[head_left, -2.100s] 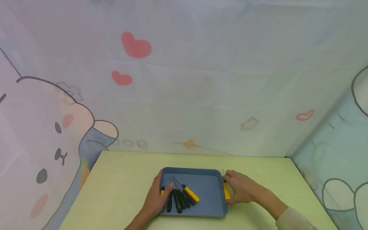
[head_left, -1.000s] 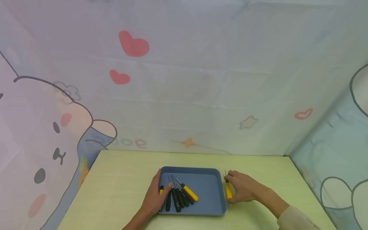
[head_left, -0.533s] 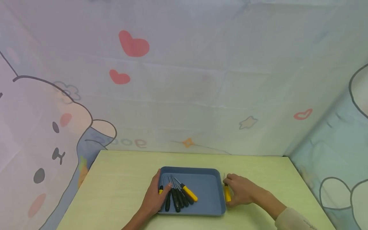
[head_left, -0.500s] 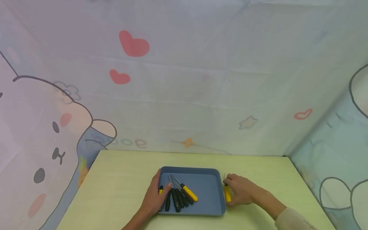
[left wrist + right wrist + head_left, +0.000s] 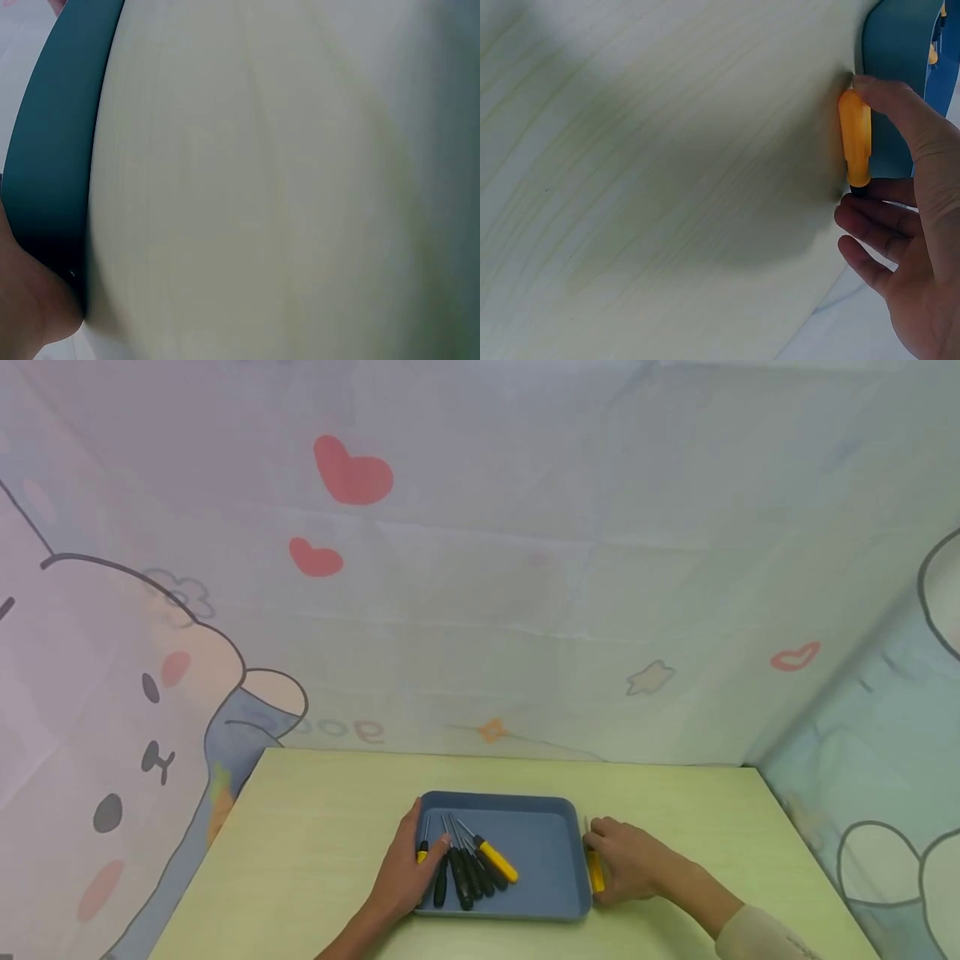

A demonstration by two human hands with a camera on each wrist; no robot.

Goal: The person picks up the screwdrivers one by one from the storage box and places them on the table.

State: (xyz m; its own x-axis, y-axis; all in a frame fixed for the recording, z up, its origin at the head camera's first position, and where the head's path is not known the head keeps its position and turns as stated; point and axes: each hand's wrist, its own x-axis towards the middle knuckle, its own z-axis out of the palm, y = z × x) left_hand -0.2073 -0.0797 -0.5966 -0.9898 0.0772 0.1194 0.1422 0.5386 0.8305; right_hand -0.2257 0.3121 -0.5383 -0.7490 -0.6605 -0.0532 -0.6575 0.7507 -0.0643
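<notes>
At the blue tray [image 5: 547,860], the left hand [image 5: 408,864] grips the left wall; the right hand [image 5: 630,862] has slid slightly toward the near right corner, pinching a yellow screwdriver [image 5: 855,135], which thus lies just outside the tray.

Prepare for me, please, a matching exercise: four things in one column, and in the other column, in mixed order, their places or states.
Column one:
1. rectangular tray
2. left hand
3. right hand
4. black-handled screwdrivers

Column two:
A. pinching a yellow-handled screwdriver outside the tray
B. lying inside the tray
C. blue, on the tabletop
D. holding the tray's left side

Pairs: 1-C, 2-D, 3-A, 4-B
</notes>
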